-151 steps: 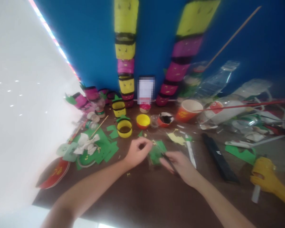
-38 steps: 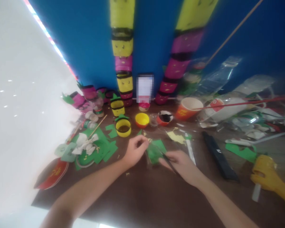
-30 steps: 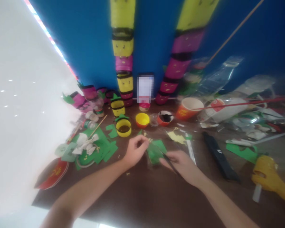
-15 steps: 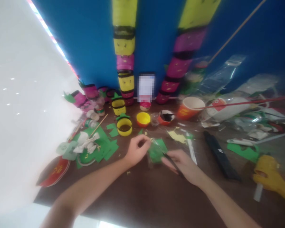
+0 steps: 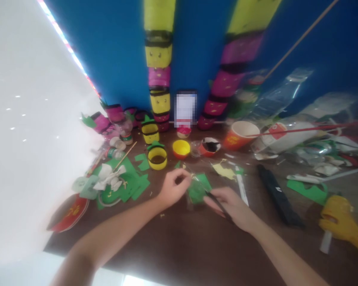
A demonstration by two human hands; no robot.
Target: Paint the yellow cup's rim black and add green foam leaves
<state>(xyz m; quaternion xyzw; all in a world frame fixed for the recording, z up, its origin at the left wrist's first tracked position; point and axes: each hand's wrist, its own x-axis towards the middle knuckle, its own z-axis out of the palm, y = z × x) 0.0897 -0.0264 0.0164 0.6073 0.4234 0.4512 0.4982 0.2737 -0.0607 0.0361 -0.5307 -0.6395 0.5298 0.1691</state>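
My left hand (image 5: 176, 186) is closed in a pinch, with a tiny pale bit at its fingertips that is too small to name. My right hand (image 5: 231, 206) grips a slim dark tool (image 5: 219, 205). Its front end points toward my left fingertips, and blur hides its exact kind. Beneath and between the hands, a green sheet piece (image 5: 204, 180) lies on the brown table (image 5: 193, 246). Beyond my hands stand a small yellow-lined cup (image 5: 181, 149) and a cup with dark contents (image 5: 210, 147). A yellow ring-shaped holder with a green top (image 5: 157, 159) is left of them.
Green sheets (image 5: 134, 184) and a white bow (image 5: 109, 177) lie at left by a red bowl (image 5: 70, 214). To the right are a white pen (image 5: 241, 186), a black case (image 5: 279, 196), a yellow glue gun (image 5: 338, 218), an orange paper cup (image 5: 240, 135) and plastic bottles (image 5: 282, 95).
The whole view has shifted slightly, with things appearing a little farther right. Both hands keep nearly the same pose, and the dark tool stays in my right hand.
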